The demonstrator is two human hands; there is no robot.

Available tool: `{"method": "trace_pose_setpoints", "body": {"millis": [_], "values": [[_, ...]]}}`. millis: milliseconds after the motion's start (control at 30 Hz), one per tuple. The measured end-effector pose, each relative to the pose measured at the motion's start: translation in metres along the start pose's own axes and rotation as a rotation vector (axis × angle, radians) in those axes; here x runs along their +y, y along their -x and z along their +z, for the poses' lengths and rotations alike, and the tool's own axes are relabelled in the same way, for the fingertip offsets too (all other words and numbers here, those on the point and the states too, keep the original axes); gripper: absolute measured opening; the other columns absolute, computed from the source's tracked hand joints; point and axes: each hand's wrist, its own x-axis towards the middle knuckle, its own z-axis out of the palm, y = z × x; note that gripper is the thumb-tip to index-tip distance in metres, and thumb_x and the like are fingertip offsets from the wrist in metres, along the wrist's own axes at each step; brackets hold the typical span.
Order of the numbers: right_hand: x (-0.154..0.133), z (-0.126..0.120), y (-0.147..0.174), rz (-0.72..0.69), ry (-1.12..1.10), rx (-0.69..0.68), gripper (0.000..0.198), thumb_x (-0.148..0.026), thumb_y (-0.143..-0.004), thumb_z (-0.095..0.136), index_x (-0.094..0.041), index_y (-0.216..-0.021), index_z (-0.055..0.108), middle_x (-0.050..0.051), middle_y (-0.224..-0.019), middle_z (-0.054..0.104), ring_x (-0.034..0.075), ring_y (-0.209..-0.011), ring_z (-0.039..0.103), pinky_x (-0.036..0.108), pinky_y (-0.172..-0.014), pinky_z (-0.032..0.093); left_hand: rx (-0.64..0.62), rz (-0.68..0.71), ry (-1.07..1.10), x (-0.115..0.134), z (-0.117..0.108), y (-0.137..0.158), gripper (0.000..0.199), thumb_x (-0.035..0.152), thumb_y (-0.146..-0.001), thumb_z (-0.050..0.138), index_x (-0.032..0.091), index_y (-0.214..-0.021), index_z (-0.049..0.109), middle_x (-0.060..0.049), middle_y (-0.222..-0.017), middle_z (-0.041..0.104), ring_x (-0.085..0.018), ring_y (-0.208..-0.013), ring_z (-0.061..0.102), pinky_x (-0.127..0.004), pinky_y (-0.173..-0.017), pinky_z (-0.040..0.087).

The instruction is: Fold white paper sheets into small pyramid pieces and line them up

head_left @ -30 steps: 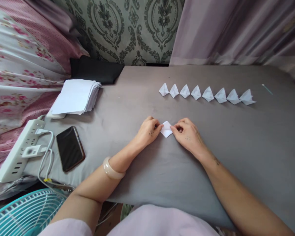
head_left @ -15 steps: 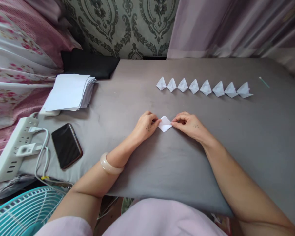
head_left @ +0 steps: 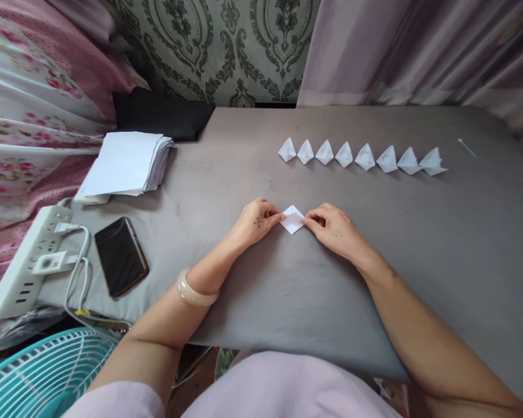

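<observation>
Between my hands is a small white folded paper (head_left: 292,223), diamond-shaped, with crease lines showing on its upper half. My left hand (head_left: 258,220) pinches its left corner between thumb and forefinger. At the opposite corner, my right hand (head_left: 332,227) grips the paper the same way. Beyond my hands, a row of several folded paper boats (head_left: 344,155) runs across the grey-covered table (head_left: 226,168).
On the left lie a stack of white paper (head_left: 124,162), a phone (head_left: 121,256) and a power strip (head_left: 30,255) with plugged-in cables. A black folder-like item (head_left: 165,119) sits behind the stack. A cotton swab (head_left: 467,148) lies far right. A turquoise fan (head_left: 47,371) stands below the left edge.
The paper's upper half now shows a centre crease and an altered fold pattern. My fingers have shifted slightly but stay at the two side corners. The view has moved a little.
</observation>
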Motion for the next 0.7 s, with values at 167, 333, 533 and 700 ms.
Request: {"method": "trace_pose_setpoints", "body": {"millis": [167,333,533,700], "values": [[0.003,0.004,-0.002,0.002,0.014,0.037,0.020,-0.033,-0.085,0.057,-0.021,-0.081,0.073,0.002,-0.082,0.061,0.014,-0.069,0.055,0.028,-0.071,0.041,0.020,-0.027,-0.072,0.006,0.002,0.001,0.019,0.030,-0.086,0.061,0.015,-0.083,0.072,-0.005,-0.086,0.061,-0.013,-0.071,0.055,-0.028,-0.073,0.045],[0.000,0.006,-0.004,0.038,0.041,0.066,0.019,-0.033,-0.083,0.058,-0.021,-0.078,0.072,0.003,-0.082,0.064,0.015,-0.071,0.057,0.029,-0.072,0.043,0.034,-0.066,-0.104,0.010,0.006,-0.001,0.016,0.026,-0.085,0.059,0.015,-0.080,0.070,-0.005,-0.085,0.060,-0.013,-0.070,0.055,-0.029,-0.075,0.047],[-0.003,0.006,-0.007,0.098,0.052,0.066,0.020,-0.036,-0.081,0.060,-0.020,-0.075,0.072,0.004,-0.083,0.065,0.016,-0.071,0.058,0.030,-0.071,0.044,0.041,-0.104,-0.127,0.011,0.008,-0.003,0.015,0.027,-0.083,0.060,0.016,-0.075,0.066,-0.006,-0.087,0.060,-0.015,-0.075,0.056,-0.032,-0.078,0.048],[-0.003,0.005,-0.009,0.129,0.060,0.043,0.021,-0.037,-0.080,0.060,-0.020,-0.073,0.070,0.004,-0.083,0.065,0.016,-0.070,0.058,0.030,-0.069,0.043,0.018,-0.114,-0.147,0.012,0.007,-0.004,0.016,0.029,-0.083,0.060,0.016,-0.074,0.065,-0.007,-0.089,0.060,-0.016,-0.076,0.056,-0.032,-0.075,0.048]]}}
